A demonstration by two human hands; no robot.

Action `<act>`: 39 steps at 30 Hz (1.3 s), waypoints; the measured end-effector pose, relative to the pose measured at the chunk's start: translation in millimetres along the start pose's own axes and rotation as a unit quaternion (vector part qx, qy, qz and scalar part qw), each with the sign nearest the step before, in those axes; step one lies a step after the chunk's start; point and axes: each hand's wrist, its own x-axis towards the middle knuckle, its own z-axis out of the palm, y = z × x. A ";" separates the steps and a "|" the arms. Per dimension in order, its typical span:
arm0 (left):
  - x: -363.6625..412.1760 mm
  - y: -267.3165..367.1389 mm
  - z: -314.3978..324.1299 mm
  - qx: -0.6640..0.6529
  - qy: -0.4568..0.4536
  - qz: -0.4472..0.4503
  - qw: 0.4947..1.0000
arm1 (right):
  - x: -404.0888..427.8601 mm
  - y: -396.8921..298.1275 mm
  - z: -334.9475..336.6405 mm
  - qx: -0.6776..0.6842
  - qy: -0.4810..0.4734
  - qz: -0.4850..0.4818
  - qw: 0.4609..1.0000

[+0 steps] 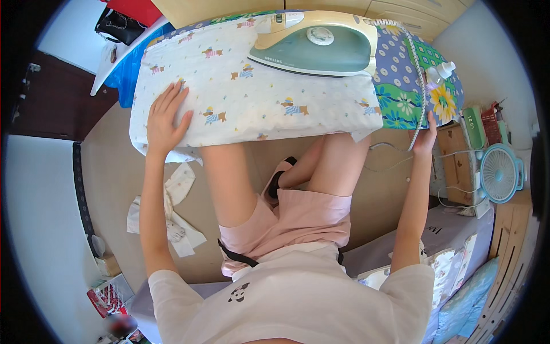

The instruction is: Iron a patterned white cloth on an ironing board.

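Note:
My left hand [169, 118] lies flat, fingers apart, on a white cloth printed with dachshunds [262, 94], which covers much of a floral ironing board [397, 103]. At the board's right front edge is my right hand [424, 136], beside the iron's cord [419, 81]; its fingers are partly hidden under the edge, so its grip is unclear. A green and cream steam iron [318, 47] rests on its side near the board's far edge, over the cloth. To its right a small clear spray bottle [437, 75] lies on the floral cover.
White cloths [182, 215] lie on the floor to the left. At the right stand a blue fan [498, 173], a green digital clock [473, 127] and a wooden drawer unit [454, 165]. Pale cabinets [326, 5] are beyond the board. Folded printed cloths [442, 268] lie on the grey-covered seat or bed.

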 end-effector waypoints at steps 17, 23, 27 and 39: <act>-5.2 -1.6 1.7 -0.017 0.022 -0.021 0.999 | -6.3 -13.9 14.3 -0.244 0.156 0.068 0.955; -4.8 1.7 3.3 -0.018 0.025 -0.034 0.999 | -7.2 -26.8 9.0 -0.333 0.177 0.102 0.921; -6.5 0.6 -0.2 -0.023 0.017 -0.046 0.999 | -17.2 -37.7 32.9 -0.401 0.176 0.149 0.887; -5.6 -2.0 -2.8 -0.018 0.008 -0.041 0.999 | -26.5 -40.1 39.8 -0.452 0.143 0.178 0.862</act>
